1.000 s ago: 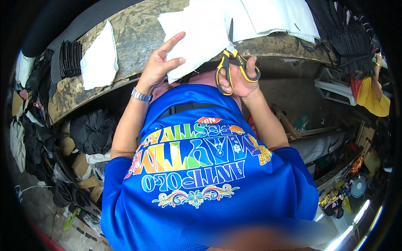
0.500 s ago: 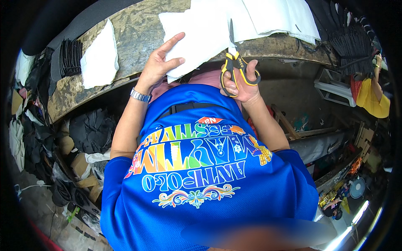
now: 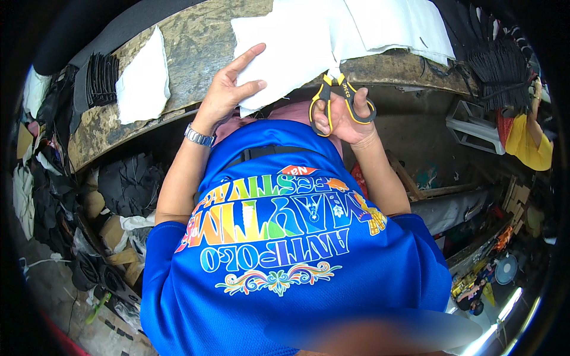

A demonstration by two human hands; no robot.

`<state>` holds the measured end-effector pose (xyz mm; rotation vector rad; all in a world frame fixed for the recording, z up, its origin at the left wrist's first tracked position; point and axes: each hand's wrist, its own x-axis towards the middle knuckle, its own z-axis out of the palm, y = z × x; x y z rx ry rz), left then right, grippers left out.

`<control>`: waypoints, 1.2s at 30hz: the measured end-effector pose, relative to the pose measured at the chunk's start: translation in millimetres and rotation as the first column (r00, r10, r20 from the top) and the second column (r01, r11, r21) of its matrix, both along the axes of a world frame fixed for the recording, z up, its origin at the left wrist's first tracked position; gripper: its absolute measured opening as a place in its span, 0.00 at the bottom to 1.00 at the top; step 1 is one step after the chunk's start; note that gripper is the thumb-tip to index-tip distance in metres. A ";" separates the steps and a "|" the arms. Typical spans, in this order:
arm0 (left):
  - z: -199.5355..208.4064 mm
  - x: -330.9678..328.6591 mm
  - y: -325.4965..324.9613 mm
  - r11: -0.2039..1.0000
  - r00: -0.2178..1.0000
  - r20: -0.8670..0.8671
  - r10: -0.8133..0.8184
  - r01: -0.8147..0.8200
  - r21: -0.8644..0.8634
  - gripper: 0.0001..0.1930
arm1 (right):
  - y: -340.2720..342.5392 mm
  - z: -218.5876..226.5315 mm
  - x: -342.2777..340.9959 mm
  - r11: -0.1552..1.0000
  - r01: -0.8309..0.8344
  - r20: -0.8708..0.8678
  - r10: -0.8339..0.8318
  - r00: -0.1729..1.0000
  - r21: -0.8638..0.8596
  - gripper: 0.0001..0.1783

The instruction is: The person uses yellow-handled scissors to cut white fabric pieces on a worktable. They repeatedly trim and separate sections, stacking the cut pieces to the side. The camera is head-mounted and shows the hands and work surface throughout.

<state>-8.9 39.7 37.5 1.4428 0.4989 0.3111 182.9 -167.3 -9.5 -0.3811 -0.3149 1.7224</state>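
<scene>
My right hand (image 3: 347, 115) grips a pair of scissors (image 3: 325, 95) with yellow and black handles, fingers through the loops. Its handles are spread and the blades lie at the lower edge of a white fabric sheet (image 3: 285, 50). My left hand (image 3: 234, 86) rests on the sheet's left edge, thumb and forefinger stretched apart over it. The sheet overhangs the near edge of the worn wooden table (image 3: 199, 44). More white fabric (image 3: 404, 29) is layered to the right, and a separate white piece (image 3: 142, 83) lies at the left.
Bundled black strips (image 3: 102, 80) sit on the table's left end, and a larger black bundle (image 3: 497, 68) hangs at the right. A grey-white plastic stool (image 3: 474, 127) stands beyond the table's right side. Dark scraps (image 3: 130, 184) are heaped below left. Another person in yellow (image 3: 528, 145) is at far right.
The scissors' handles have spread wider, and my right hand has shifted slightly right. The white sheet has slid a little to the right. My left hand stays nearly in place.
</scene>
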 end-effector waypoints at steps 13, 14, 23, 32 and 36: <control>-5.0 2.5 7.6 0.995 1.000 0.010 0.011 -0.012 0.097 0.35 | -6.6 10.4 2.4 1.000 -0.026 0.171 0.026 0.985 -0.002 0.46; -5.5 2.5 6.7 0.993 1.000 0.007 0.001 -0.002 0.116 0.35 | -6.2 10.7 3.3 1.000 -0.016 0.154 0.015 0.988 0.006 0.46; -6.6 0.5 1.5 0.990 0.999 -0.019 -0.028 0.031 0.134 0.36 | -6.9 -3.3 -2.0 0.994 0.091 0.047 -0.088 0.995 -0.060 0.45; -8.0 -0.7 2.5 0.992 0.999 -0.012 -0.044 0.045 0.116 0.36 | -9.4 -7.9 1.9 0.982 0.109 0.045 -0.103 0.994 -0.153 0.39; -6.6 -2.4 0.9 0.987 0.998 -0.010 -0.055 0.056 0.152 0.36 | -2.4 -7.4 7.7 0.992 0.015 0.018 -0.013 1.000 -0.127 0.42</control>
